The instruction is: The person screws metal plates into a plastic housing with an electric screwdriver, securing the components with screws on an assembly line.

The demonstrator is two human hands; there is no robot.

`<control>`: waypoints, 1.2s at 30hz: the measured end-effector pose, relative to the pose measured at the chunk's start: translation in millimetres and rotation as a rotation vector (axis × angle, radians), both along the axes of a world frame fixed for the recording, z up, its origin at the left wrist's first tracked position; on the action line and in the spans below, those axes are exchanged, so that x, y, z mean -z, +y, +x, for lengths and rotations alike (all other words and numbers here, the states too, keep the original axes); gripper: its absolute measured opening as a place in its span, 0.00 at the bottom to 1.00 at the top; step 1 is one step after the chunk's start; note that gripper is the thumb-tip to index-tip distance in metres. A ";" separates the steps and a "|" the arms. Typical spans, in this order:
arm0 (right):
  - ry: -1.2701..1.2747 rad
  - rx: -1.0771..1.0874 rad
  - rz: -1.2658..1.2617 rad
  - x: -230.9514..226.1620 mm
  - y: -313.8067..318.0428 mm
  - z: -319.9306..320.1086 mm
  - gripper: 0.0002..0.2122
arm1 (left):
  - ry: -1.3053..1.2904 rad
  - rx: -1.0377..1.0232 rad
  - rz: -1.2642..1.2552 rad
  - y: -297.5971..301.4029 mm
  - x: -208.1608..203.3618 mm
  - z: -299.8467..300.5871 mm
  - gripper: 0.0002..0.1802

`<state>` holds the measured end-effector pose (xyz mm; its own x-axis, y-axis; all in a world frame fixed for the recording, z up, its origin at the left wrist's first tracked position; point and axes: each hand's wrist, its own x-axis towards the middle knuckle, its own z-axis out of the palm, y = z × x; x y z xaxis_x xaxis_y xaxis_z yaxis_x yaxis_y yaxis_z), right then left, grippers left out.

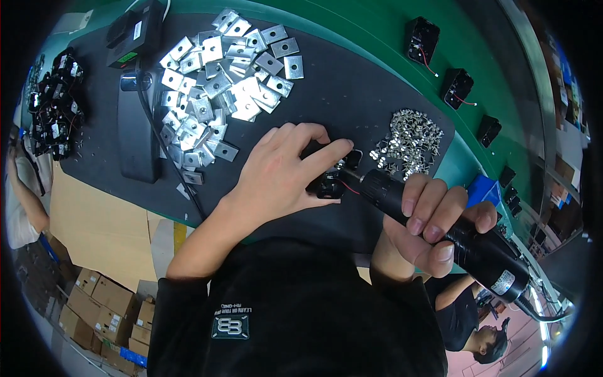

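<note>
My left hand (282, 166) grips a small black plastic housing (330, 187) with a thin red wire, its fingers curled over the top and partly hiding it. In my right hand (433, 220) is a black corded electric screwdriver (383, 191), held slantwise with the fingers wrapped round its body. Its tip meets the housing beside my left fingertips; the exact contact point is too small to make out. Beyond my left hand lies a heap of square silver metal plates (217, 85) with holes. A pile of small silver screws (411, 139) sits past the screwdriver.
A dark mat (342, 94) covers the bench. To the left are a long black device (138, 132) with a cable, a black box (135, 41) and a cluster of black assemblies (58, 103). Several black housings (422, 41) line the green surface at right. Other people are on both sides.
</note>
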<state>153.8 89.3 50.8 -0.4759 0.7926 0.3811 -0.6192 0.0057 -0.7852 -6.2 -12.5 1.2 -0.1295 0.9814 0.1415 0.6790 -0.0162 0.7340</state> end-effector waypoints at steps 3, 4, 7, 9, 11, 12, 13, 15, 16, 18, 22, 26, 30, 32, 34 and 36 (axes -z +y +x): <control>-0.017 -0.028 0.039 0.1 2.3 1.8 0.21 | -0.017 0.021 -0.021 2.5 -4.3 -1.3 0.35; -0.025 -0.061 0.069 1.4 2.9 2.7 0.21 | -0.046 0.018 -0.022 3.0 -3.2 -1.0 0.35; -0.063 -0.038 0.057 -0.1 1.2 -0.4 0.19 | -0.092 0.026 -0.040 5.4 -2.7 -2.6 0.37; -0.087 -0.033 0.063 -2.0 1.6 -2.9 0.18 | -0.108 0.038 -0.055 7.5 -4.0 -3.8 0.38; -0.107 -0.029 0.073 -5.1 2.3 -4.1 0.18 | -0.117 0.039 -0.069 9.3 -6.8 -4.9 0.39; -0.092 -0.030 0.057 -3.2 2.4 -5.0 0.17 | -0.105 0.030 -0.065 9.0 -7.3 -5.8 0.39; -0.075 -0.034 0.041 -1.4 2.6 -6.4 0.17 | -0.119 0.026 -0.085 8.8 -8.0 -6.4 0.39; -0.065 -0.035 0.058 -5.1 0.0 -9.9 0.18 | -0.108 -0.008 -0.098 6.0 -14.2 -6.5 0.39; -0.054 -0.029 0.070 -3.2 -0.8 -16.2 0.19 | -0.112 0.009 -0.077 5.1 -14.3 -8.5 0.39; 0.004 0.041 0.024 -3.1 -3.8 -18.2 0.21 | -0.129 0.035 -0.055 4.7 -14.3 -10.6 0.38; 0.118 0.064 0.024 -11.2 2.8 0.2 0.26 | -0.122 0.042 -0.010 0.2 -10.1 -0.7 0.41; 0.195 0.047 0.099 -29.5 10.7 18.1 0.29 | -0.128 -0.005 -0.003 -12.9 -13.3 1.1 0.43; 0.055 0.094 0.143 -15.1 7.9 29.8 0.26 | -0.154 -0.115 0.202 -41.1 -53.5 -22.5 0.41; 0.010 0.138 0.099 1.0 -2.5 35.1 0.26 | -0.020 -0.222 0.226 -64.7 -86.6 -58.9 0.42; -0.126 0.187 0.089 10.1 -11.7 29.9 0.29 | 0.261 -0.392 0.225 -88.6 -99.3 -123.0 0.44; -0.163 0.208 0.108 20.7 -17.8 27.5 0.32 | 0.345 -0.577 0.203 -114.8 -110.2 -177.8 0.47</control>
<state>181.4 71.5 30.0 -0.3694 0.8384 0.4008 -0.4620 0.2085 -0.8620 -184.0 -127.2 111.4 -0.5366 0.7191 0.4416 0.8140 0.3031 0.4956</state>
